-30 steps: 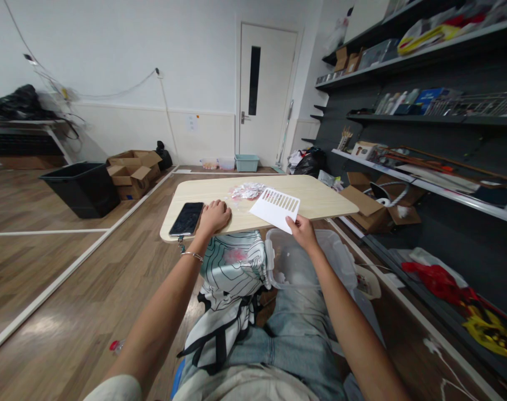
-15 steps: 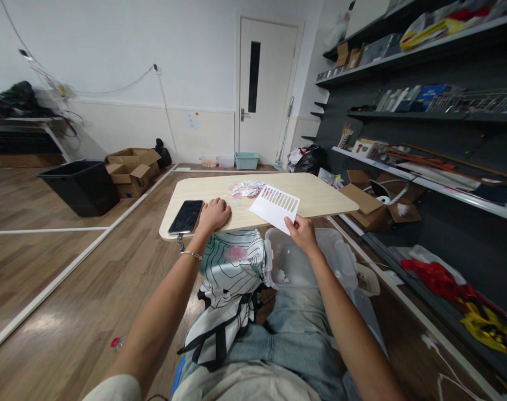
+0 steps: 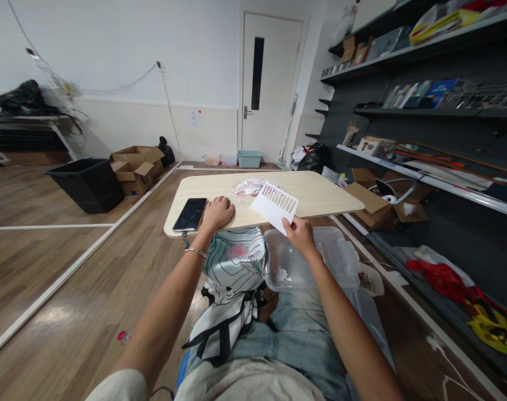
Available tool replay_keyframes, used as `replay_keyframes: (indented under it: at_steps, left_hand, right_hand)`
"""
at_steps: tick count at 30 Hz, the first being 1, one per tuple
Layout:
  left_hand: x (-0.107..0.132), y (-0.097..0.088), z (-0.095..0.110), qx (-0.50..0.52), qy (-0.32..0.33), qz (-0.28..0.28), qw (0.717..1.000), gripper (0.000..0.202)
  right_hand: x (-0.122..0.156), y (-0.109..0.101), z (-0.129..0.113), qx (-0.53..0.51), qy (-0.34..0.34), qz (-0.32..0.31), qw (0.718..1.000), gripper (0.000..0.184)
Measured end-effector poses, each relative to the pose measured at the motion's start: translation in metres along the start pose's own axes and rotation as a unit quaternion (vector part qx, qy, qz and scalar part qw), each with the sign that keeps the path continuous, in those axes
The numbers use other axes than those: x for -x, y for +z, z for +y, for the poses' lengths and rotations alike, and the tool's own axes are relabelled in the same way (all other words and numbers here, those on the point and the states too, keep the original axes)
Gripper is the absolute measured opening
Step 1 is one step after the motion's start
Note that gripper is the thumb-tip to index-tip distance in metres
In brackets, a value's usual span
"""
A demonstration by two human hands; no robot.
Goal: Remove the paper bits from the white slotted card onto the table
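White is the one card (image 3: 271,212) the right hand (image 3: 301,233) pinches, the left hand (image 3: 218,211) unclear in grip.

One table (image 3: 320,192). On it: one phone (image 3: 190,214), one pile of uncountable pieces (image 3: 252,187). At its near edge: one left hand (image 3: 219,213), one right hand (image 3: 300,235), one slotted white card (image 3: 274,213). Left of it: one black bin (image 3: 86,189). Beyond it: one teal basket (image 3: 249,161), one door (image 3: 281,83).

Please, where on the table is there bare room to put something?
On the table, bare wood shows right of the white card and at the far left, beyond the phone and left of the scrap pile. The near left is crowded by phone and left hand; the middle by pile and card.
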State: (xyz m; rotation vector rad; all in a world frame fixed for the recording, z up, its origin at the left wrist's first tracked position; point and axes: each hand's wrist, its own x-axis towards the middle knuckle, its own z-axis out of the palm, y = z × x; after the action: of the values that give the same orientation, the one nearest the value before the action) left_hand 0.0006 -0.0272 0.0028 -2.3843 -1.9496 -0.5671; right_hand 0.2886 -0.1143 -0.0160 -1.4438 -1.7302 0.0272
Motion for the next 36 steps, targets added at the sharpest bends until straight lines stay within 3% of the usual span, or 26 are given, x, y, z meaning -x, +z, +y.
replay_keyframes:
  at_steps: [14,22,36]
  left_hand:
    - [0.0,-0.002,-0.001,-0.003,-0.004,-0.001,1.0,0.036]
    - [0.002,-0.004,0.001,-0.01,-0.002,-0.002,1.0,0.036]
    - [0.002,-0.004,0.0,-0.002,-0.007,-0.005,1.0,0.036]
  right_hand:
    - [-0.023,-0.004,0.044,-0.186,0.059,-0.021,0.98,0.049]
    - [-0.03,-0.008,0.046,-0.247,0.074,-0.056,0.965,0.048]
    - [-0.029,-0.009,0.046,-0.25,0.077,-0.046,0.964,0.047]
